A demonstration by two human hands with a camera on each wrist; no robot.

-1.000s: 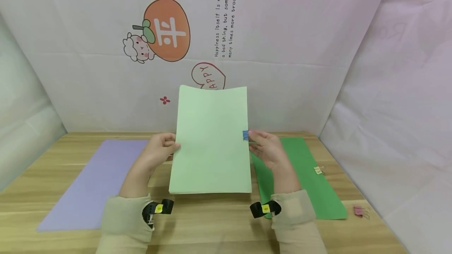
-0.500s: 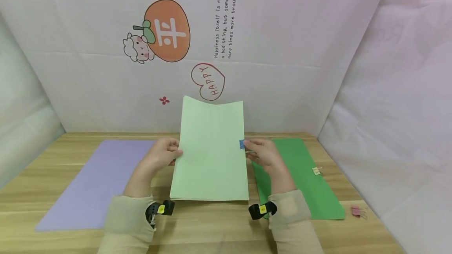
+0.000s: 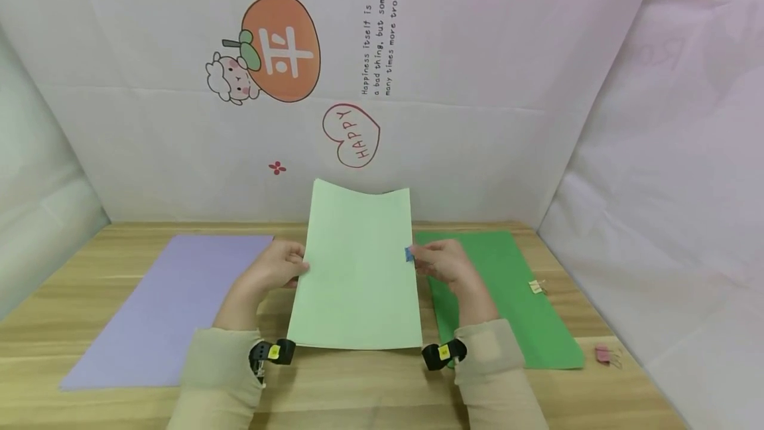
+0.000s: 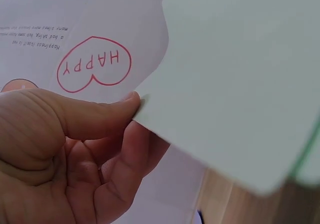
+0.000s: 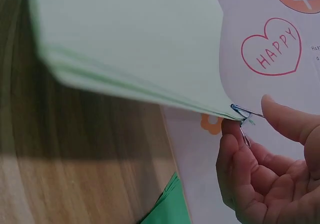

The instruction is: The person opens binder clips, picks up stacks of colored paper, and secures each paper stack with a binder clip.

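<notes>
A stack of light green paper [image 3: 358,271] is held up over the middle of the table, its far edge bowed. My left hand [image 3: 279,265] pinches the stack's left edge between thumb and fingers; the left wrist view shows the thumb on top of the paper [image 4: 240,79]. On the right edge sits a blue binder clip [image 3: 409,254] with wire handles. My right hand [image 3: 444,264] holds the clip there. In the right wrist view the thumb meets the upper wire handle of the binder clip [image 5: 241,112], and curled fingers lie under the edge and lower handle.
Purple paper [image 3: 149,317] lies at the left of the wooden table [image 3: 352,390]. Darker green paper [image 3: 513,310] lies at the right, a yellow binder clip [image 3: 536,286] on its edge. A pink binder clip [image 3: 606,356] rests near the right table edge. White printed cloth [image 3: 465,151] hangs behind.
Both hands have lowered the light green stack, and it tilts flatter. The heart print behind it has come into full view. Both hands keep their hold.
</notes>
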